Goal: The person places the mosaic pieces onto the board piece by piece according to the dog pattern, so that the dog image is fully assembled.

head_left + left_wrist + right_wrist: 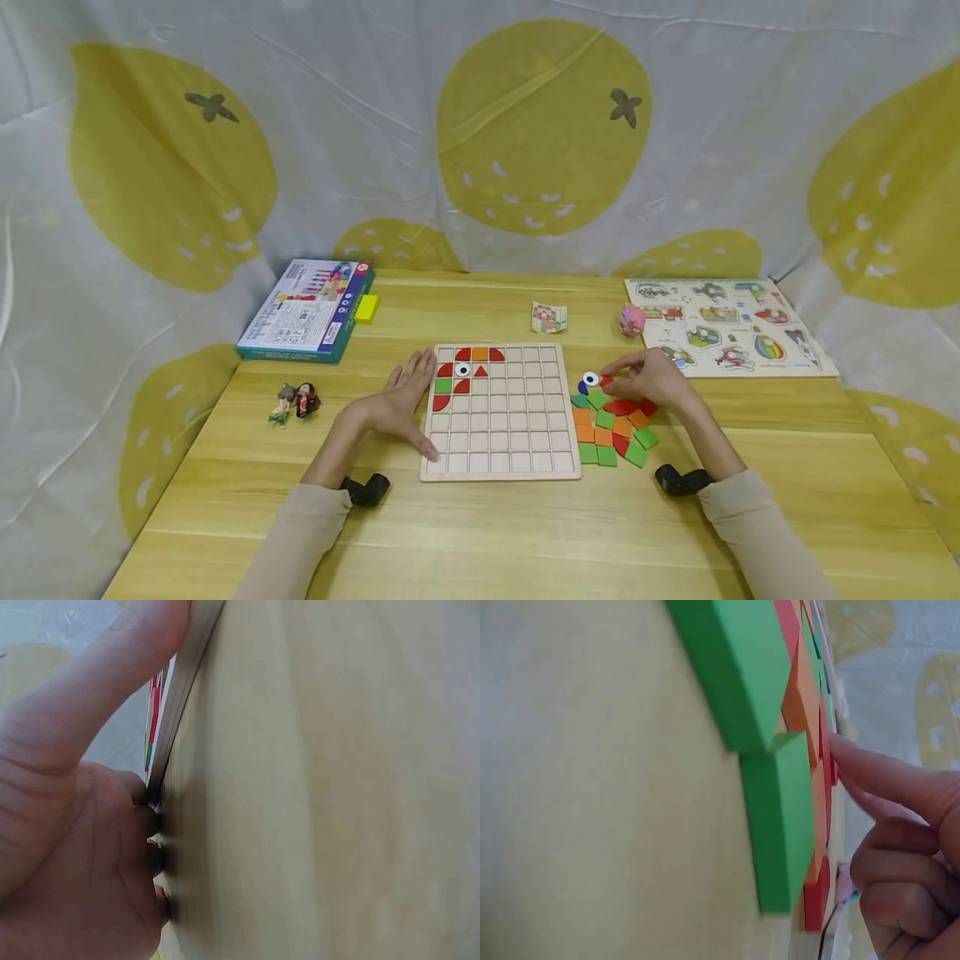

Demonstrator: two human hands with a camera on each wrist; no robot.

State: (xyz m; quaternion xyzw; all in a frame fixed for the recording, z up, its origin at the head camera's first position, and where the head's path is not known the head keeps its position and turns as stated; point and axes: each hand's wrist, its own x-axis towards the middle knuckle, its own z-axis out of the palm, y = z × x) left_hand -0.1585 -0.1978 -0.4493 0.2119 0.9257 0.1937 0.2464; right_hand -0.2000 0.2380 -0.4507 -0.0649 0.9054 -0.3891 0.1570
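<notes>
A wooden grid board [501,433] lies flat, its upper left cells holding several red pieces, an orange square [480,354], a green square [443,386] and a round eye piece [462,370]. My left hand [397,404] rests spread along the board's left edge, thumb on its lower left corner; the left wrist view shows the fingers against the board's side. At the board's right, my right hand [652,379] pinches a small red piece [606,381] between thumb and index finger. Beside those fingertips lies a second eye piece [590,379], above a loose spread of green, orange and red tiles [603,436].
A boxed toy set [307,308] with a yellow block [366,309] stands back left, two small figurines [295,403] nearer. A pattern card [550,317] lies behind the board. A pink toy [632,320] sits by a picture puzzle board [731,329] at back right.
</notes>
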